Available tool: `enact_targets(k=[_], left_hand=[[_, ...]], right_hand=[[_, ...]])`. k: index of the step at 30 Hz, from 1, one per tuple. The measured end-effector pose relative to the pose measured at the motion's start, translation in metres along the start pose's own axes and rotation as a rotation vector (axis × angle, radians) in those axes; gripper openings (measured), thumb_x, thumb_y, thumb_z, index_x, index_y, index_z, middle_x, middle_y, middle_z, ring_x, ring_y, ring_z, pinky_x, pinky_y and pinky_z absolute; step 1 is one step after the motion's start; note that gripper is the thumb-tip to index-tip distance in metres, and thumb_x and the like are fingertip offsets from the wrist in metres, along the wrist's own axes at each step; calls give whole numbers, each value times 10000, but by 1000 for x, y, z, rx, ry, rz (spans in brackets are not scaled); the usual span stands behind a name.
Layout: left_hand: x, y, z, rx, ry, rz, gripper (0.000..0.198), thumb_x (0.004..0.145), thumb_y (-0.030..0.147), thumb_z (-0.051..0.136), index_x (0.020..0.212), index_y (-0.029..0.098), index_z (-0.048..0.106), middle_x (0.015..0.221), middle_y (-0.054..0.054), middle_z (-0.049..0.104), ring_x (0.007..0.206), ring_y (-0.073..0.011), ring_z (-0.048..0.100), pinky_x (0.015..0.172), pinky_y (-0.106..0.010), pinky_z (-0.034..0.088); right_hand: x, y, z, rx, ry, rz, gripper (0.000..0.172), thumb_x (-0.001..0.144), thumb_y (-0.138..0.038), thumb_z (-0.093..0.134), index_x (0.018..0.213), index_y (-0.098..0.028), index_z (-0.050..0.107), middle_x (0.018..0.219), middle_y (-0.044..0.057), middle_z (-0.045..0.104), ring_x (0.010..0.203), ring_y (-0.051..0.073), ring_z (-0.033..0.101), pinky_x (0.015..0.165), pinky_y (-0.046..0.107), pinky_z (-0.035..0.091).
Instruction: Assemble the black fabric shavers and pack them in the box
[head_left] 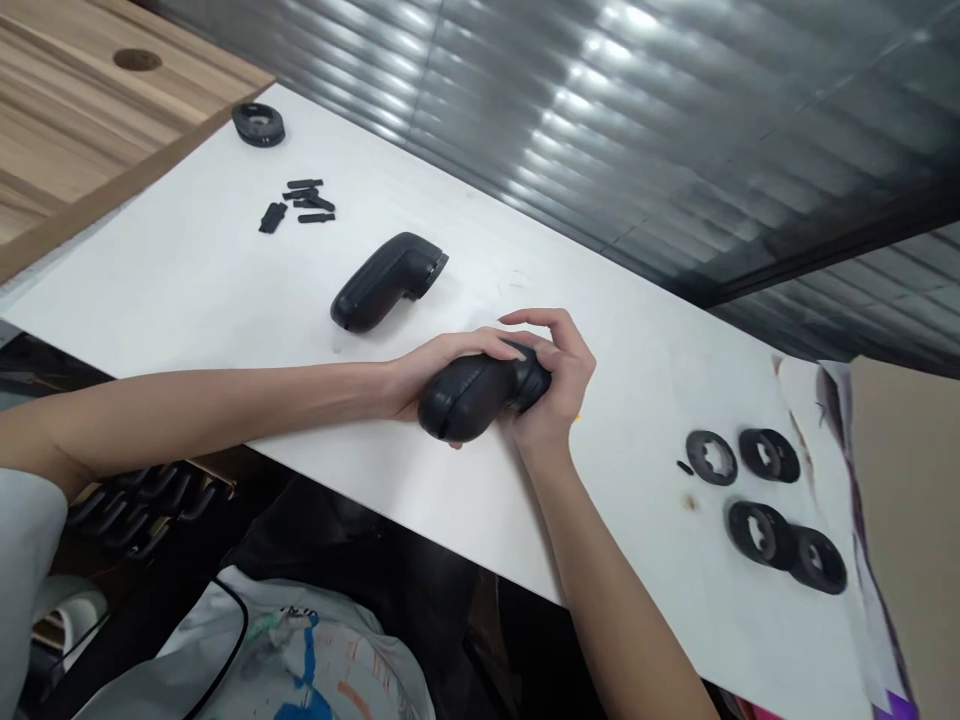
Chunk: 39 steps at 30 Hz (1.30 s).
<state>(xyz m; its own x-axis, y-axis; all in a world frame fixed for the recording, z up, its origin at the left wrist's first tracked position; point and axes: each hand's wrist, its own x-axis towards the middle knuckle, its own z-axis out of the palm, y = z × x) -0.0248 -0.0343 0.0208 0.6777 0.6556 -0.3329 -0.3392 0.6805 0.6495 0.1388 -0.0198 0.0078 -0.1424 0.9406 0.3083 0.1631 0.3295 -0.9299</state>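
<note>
Head view: the left hand (442, 375) and the right hand (559, 385) close firmly around a black plastic handheld housing (469, 400), shaped like a fabric shaver, over a white tabletop (600, 300) near its front edge. The left hand's fingers wrap across the body. The right hand's fingers curl over the head end, with the index finger (536, 318) lifted a little. That end is mostly hidden, so whether anything is being pressed in there cannot be told. A second housing (386, 283) lies on the tabletop farther back, its round end showing. Small black strips (304, 200) sit in a loose cluster, a black ring (258, 124) lies near a wooden board (97, 130), and four black rings (711, 458) lie to the right, all unfitted.
</note>
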Motion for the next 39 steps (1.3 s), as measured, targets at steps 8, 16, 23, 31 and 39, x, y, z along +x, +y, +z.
enact_targets(k=[8,16,23,31,39], left_hand=[[-6,1,-4,182,157,271,738,855,419,818,1535,339,542,1074,-36,728,773,-168,701,674,-259,580],[-10,17,-17,394,285,444,609,798,428,908,1313,251,636,1027,-19,696,811,-161,698,709,-245,580],[-9,15,-20,347,185,418,522,882,458,837,1272,239,567,915,-19,702,597,-176,687,533,-284,575],[-11,11,-30,239,36,300,518,740,476,936,1027,161,641,817,-48,708,589,-205,709,509,-288,592],[-12,10,-32,135,-4,247,499,700,490,958,921,117,712,770,-55,681,586,-184,672,531,-298,613]], right_hand=[[3,7,-7,0,49,65,299,1012,-516,549,1114,-243,620,1021,52,732,933,218,711,821,338,584],[5,0,-15,119,-148,154,510,964,-716,700,1048,-225,587,751,-26,615,629,152,624,623,298,508],[6,5,-13,135,-163,83,598,941,-676,750,1313,-249,558,1097,45,669,952,215,672,871,359,541],[2,3,-13,117,-238,-25,691,945,-701,738,1423,-267,488,981,18,650,857,200,667,863,383,551],[-1,2,-13,87,-235,-102,633,979,-563,742,1480,-287,470,874,-30,549,781,155,573,805,334,532]])
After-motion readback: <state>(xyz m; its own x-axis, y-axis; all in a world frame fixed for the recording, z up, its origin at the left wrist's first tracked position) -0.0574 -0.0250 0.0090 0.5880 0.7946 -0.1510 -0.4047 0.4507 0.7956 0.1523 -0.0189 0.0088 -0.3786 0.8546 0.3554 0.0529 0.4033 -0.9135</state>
